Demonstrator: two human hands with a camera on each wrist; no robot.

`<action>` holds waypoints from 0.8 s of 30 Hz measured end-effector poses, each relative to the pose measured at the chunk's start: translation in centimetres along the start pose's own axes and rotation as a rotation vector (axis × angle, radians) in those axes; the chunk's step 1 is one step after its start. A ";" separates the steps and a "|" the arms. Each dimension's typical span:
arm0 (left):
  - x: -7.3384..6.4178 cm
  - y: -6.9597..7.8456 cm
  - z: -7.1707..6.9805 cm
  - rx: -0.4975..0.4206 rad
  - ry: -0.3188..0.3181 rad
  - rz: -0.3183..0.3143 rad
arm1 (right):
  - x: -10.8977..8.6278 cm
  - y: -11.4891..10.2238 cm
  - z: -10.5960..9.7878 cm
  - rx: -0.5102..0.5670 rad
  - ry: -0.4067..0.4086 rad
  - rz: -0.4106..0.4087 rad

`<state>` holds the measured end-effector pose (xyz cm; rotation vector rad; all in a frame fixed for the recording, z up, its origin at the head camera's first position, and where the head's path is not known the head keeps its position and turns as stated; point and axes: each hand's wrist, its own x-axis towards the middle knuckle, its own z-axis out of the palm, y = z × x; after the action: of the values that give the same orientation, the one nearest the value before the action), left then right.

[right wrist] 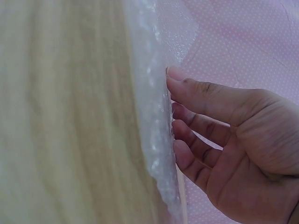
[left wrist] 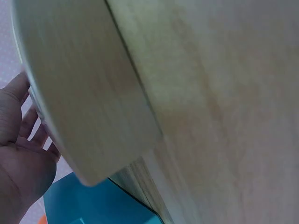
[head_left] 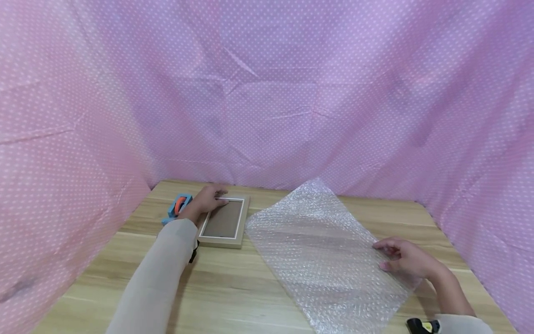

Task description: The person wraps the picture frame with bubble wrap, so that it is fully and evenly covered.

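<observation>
**Left hand [head_left: 208,199] on picture frame [head_left: 224,222], right hand [head_left: 410,260] on bubble wrap [head_left: 325,253]**

The picture frame lies flat on the wooden tabletop [head_left: 233,287], its light wood border enclosing a thin white inner edge and a dull brownish panel. The left hand is at the frame's far left corner, fingers apart and lightly bent; the thumb reaches over the frame's face. Whether the fingers press on it or merely touch is unclear.

To the right of the frame, the clear bubble wrap is spread out with its corners askew, one of them just beside the frame's right side. At the wrap's side farthest from the frame, the right hand rests its fingertips on the upper surface, thumb and fingers spread and slightly bent, without a grip.

Just left of the frame sits a blue tape dispenser [head_left: 171,213] with an orange roll [head_left: 180,205], partly covered by the left hand and forearm. Beyond the frame hangs pink cloth [head_left: 267,106] with white dots. Nearer than the frame, a pale sleeve [head_left: 146,278] covers the left forearm.
</observation>
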<state>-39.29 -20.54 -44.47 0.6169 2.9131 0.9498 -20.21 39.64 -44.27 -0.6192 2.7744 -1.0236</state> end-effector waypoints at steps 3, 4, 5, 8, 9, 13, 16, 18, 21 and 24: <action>0.1 0.1 0.0 0.053 -0.013 0.000 | 0.0 0.0 -0.1 0.013 -0.004 0.018; 0.1 0.1 0.0 0.069 -0.016 0.005 | 0.0 0.0 -0.1 0.020 -0.009 0.022; 0.2 0.0 0.0 0.083 -0.017 0.012 | 0.0 0.0 -0.1 0.028 -0.011 0.026; 0.3 0.0 -0.1 0.097 -0.014 0.015 | 0.0 -0.1 0.0 0.029 -0.010 0.015; 0.3 0.0 -0.1 0.104 -0.011 0.015 | 0.0 -0.1 0.0 0.026 -0.010 0.009; 0.4 -0.1 -0.2 0.137 0.007 0.018 | 0.0 -0.2 0.0 0.018 -0.003 0.005; 0.4 0.1 -0.5 0.172 0.015 0.050 | 0.0 -0.2 0.0 0.027 -0.011 0.015; 0.3 0.4 -0.9 0.177 0.005 0.056 | 0.0 -0.2 0.0 0.036 -0.015 0.022; 0.0 1.1 -1.8 0.176 -0.020 0.066 | 0.0 -0.1 0.0 0.037 -0.017 0.030; -0.3 1.7 -2.9 0.141 -0.057 0.083 | 0.0 -0.1 0.0 0.039 -0.019 0.040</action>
<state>-38.79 -21.00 -41.13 0.7634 2.9429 0.7252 -20.19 39.62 -44.21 -0.5631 2.7320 -1.0560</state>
